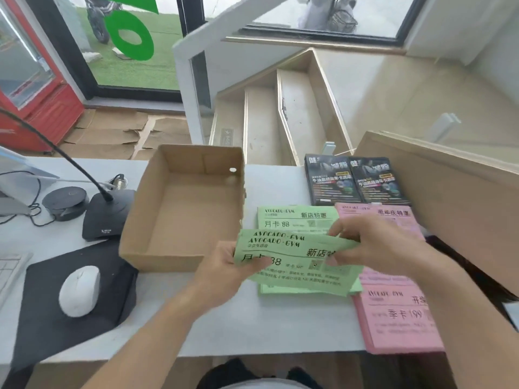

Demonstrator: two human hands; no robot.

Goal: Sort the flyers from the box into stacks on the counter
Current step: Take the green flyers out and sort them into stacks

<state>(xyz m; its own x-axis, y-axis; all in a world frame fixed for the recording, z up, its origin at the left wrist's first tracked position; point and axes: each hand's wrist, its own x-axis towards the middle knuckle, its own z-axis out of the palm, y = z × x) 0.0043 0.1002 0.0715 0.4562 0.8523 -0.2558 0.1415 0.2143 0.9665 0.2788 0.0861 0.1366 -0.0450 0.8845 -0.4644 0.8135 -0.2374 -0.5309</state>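
**K:** Green flyers (295, 258), at least two going by the doubled header, held in both hands. Left hand (224, 272) pinches the left edge, thumb on top. Right hand (373, 242) pinches the right side, fingers curled round the top edge.

**M:** Where relative to the stacks?

**K:** Held just above the green stack (297, 220), overlapping its lower half. Not laid down yet.

**M:** Other stacks?

**K:** Pink stack (398, 318) immediately right of the green one, running to the near edge of the tabletop (280, 332). Second pink flyer type (393, 213) seems to sit at its far end, partly hidden by the right hand. Cannot tell if it's a separate stack. Two black flyers (356, 179) side by side beyond those.

**M:** Box?

**K:** Cardboard box (185, 206) left of the green stack, open top, nothing visible inside.

**M:** So near done.

**K:** My read: sorting is almost finished. What's left is setting the held green sheets onto the green stack, maybe squaring edges. Large cardboard sheet (449, 197) on the right hides whatever lies behind it, so I can't rule out more.

**M:** Clutter?

**K:** Left of the box: desk microphone base (108, 217), white mouse (80, 290) on a black pad (70, 313). Well apart from the stacks.
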